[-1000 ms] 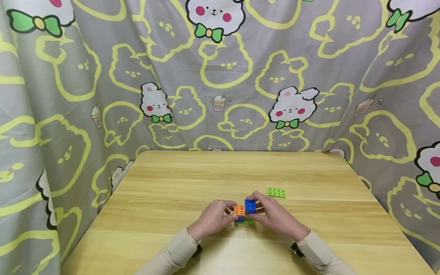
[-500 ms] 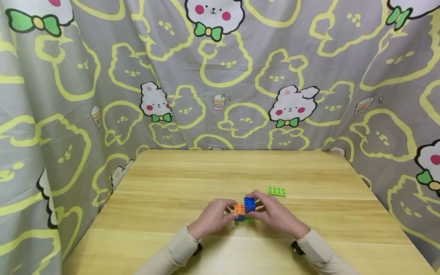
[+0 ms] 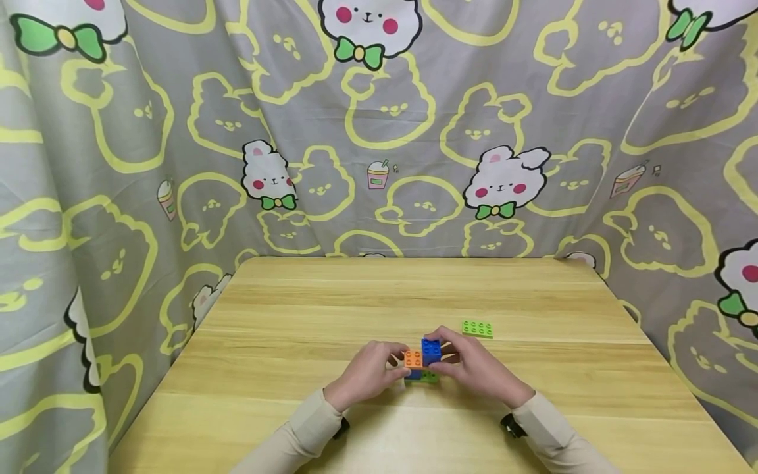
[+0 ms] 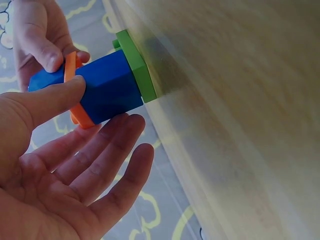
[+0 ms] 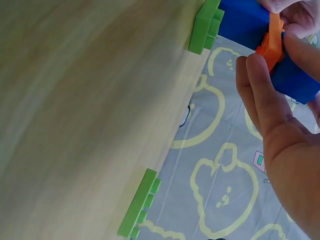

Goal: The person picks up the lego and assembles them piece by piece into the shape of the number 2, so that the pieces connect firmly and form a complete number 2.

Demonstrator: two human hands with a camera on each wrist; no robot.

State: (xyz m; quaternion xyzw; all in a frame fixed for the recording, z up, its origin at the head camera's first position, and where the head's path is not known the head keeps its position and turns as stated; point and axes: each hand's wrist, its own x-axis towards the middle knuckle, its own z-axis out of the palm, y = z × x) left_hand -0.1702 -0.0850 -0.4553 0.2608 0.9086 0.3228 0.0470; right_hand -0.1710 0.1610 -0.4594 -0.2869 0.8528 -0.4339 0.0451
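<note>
A thin orange building brick (image 3: 412, 359) sits on a lower blue brick (image 4: 111, 87), which stands on one end of a green studded plate (image 4: 137, 66). My left hand (image 3: 371, 372) pinches the orange brick between thumb and fingers, the thumb overlapping its joint with the lower blue brick. A second blue brick (image 3: 431, 350) is held in my right hand (image 3: 476, 368), thumb in front and fingers behind. It sits at the orange brick's right side, above the plate's bare studs. In the right wrist view, the orange brick (image 5: 272, 42) lies between the two blue ones.
Another green studded plate (image 3: 477, 328) lies on the wooden table (image 3: 284, 316), behind and to the right of my hands. A grey curtain (image 3: 331, 131) with cartoon animals hangs around the table's back and sides.
Both hands stay at the stack with nearly the same hold. The upper blue brick and the right fingers shift only slightly; the loose green plate has not moved.
</note>
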